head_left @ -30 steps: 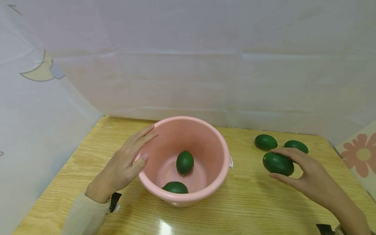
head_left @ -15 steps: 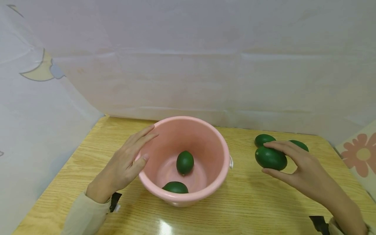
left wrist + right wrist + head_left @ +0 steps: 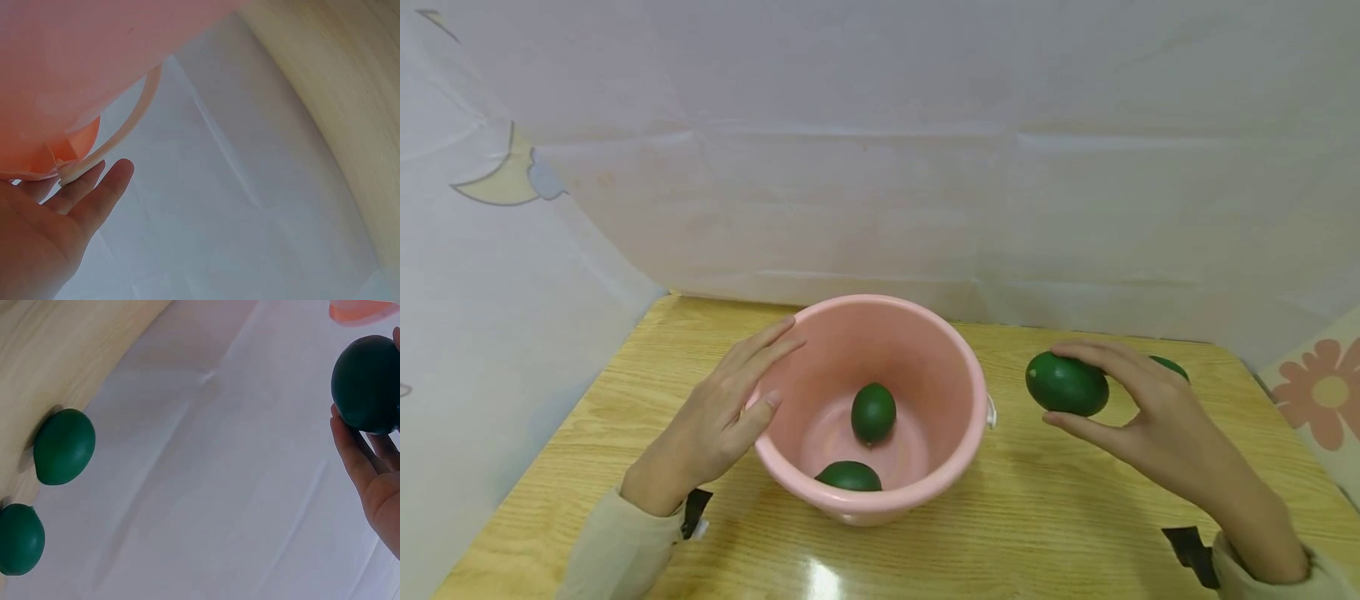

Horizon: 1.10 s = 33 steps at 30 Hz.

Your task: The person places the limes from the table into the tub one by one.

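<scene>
A pink bucket [image 3: 976, 392] stands on the table, holding two dark green, lime-like fruits: one lime [image 3: 873, 412] on the bottom and another lime [image 3: 848, 476] partly hidden by the near rim. On the bucket's left rim rests my left hand [image 3: 703, 429], fingers mostly straight; the left wrist view shows them beside the pale handle [image 3: 128, 125]. To the right of the bucket, my right hand [image 3: 1165, 425] pinches a lime [image 3: 1066, 385] between thumb and fingers, raised above the table. Two more limes lie behind it, a nearer lime [image 3: 65, 447] and a second lime [image 3: 20, 539] in the right wrist view.
The wooden table [image 3: 1037, 525] ends against a pale sheet [image 3: 865, 183] hung behind it, with more sheeting at the left and right sides. A white handle end [image 3: 991, 412] sticks out at the bucket's right.
My right hand has moved left and slightly away from me with the lime, now covering one table lime in the head view. My left hand and the bucket have stayed put.
</scene>
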### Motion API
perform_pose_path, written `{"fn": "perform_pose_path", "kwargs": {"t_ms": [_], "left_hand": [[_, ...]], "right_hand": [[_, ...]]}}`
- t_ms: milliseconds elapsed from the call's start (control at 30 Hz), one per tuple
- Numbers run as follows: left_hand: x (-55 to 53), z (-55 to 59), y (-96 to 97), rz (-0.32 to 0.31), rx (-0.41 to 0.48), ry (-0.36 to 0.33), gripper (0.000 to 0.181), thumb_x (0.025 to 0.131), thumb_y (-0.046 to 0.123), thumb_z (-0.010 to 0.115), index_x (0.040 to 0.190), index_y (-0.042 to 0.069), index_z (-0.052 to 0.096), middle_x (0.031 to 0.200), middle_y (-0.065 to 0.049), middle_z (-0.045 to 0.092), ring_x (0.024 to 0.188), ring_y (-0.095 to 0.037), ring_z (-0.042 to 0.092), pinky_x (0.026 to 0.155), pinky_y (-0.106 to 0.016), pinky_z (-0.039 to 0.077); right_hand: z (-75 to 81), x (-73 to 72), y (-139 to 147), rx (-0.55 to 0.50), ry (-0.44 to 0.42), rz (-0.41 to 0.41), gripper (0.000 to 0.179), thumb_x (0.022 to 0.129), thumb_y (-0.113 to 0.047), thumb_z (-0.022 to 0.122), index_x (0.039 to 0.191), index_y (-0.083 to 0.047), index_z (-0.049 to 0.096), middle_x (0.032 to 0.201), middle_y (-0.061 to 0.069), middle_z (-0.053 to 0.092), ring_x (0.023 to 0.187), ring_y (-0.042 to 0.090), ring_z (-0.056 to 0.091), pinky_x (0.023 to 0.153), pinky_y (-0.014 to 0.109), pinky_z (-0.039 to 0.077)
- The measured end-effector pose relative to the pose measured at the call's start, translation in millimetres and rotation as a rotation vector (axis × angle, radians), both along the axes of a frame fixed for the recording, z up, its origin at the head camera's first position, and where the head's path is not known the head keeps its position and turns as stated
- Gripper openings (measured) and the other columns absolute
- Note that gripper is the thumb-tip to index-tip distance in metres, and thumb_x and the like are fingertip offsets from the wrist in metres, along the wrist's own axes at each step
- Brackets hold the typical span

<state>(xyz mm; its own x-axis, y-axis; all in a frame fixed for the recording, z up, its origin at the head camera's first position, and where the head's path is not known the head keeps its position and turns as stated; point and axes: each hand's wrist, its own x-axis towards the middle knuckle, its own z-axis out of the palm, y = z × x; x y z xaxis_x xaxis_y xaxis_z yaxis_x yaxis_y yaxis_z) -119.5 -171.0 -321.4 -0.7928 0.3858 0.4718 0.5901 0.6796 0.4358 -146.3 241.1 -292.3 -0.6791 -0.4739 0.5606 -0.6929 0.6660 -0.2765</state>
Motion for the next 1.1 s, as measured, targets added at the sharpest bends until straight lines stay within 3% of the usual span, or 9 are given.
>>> {"fn": "perform_pose_path", "kwargs": {"t_ms": [400, 633, 867, 1100], "left_hand": [[-0.1, 0.8, 0.2, 0.0, 0.003, -0.012, 0.055, 0.087, 0.015, 0.047, 0.14, 0.022, 0.038, 0.15, 0.001, 0.028, 0.137, -0.019, 0.028, 0.1, -0.054, 0.034], [-0.1, 1.5, 0.0, 0.005, -0.005, -0.023, 0.053, 0.088, 0.016, 0.047, 0.14, 0.023, 0.037, 0.15, 0.0, 0.027, 0.137, -0.021, 0.028, 0.1, -0.055, 0.034], [-1.0, 1.1, -0.6, 0.003, -0.013, -0.02, 0.055, 0.087, 0.013, 0.048, 0.14, 0.021, 0.037, 0.15, -0.001, 0.027, 0.137, -0.023, 0.028, 0.099, -0.056, 0.034], [-0.2, 1.2, -0.3, 0.007, -0.002, -0.037, 0.054, 0.088, 0.016, 0.047, 0.141, 0.023, 0.036, 0.15, 0.002, 0.026, 0.138, -0.019, 0.026, 0.102, -0.053, 0.032]], "right_hand": [[14.8, 3.7, -21.9, -0.094, 0.054, 0.094, 0.072, 0.053, -0.015, 0.086, 0.12, -0.01, 0.06, 0.117, 0.004, 0.061, 0.107, 0.0, 0.053, 0.085, 0.004, 0.039], [22.9, 5.2, -34.8, -0.135, 0.084, 0.127, 0.068, 0.057, -0.024, 0.085, 0.118, -0.009, 0.061, 0.114, 0.003, 0.062, 0.106, 0.001, 0.054, 0.086, 0.006, 0.039], [32.0, 7.6, -48.7, -0.189, 0.087, 0.173, 0.061, 0.069, -0.041, 0.075, 0.117, -0.005, 0.061, 0.112, 0.008, 0.062, 0.106, 0.002, 0.054, 0.086, 0.007, 0.04], [35.4, 7.1, -56.1, -0.202, 0.086, 0.203, 0.061, 0.071, -0.043, 0.073, 0.116, -0.004, 0.061, 0.112, 0.008, 0.062, 0.105, 0.004, 0.055, 0.086, 0.008, 0.041]]}}
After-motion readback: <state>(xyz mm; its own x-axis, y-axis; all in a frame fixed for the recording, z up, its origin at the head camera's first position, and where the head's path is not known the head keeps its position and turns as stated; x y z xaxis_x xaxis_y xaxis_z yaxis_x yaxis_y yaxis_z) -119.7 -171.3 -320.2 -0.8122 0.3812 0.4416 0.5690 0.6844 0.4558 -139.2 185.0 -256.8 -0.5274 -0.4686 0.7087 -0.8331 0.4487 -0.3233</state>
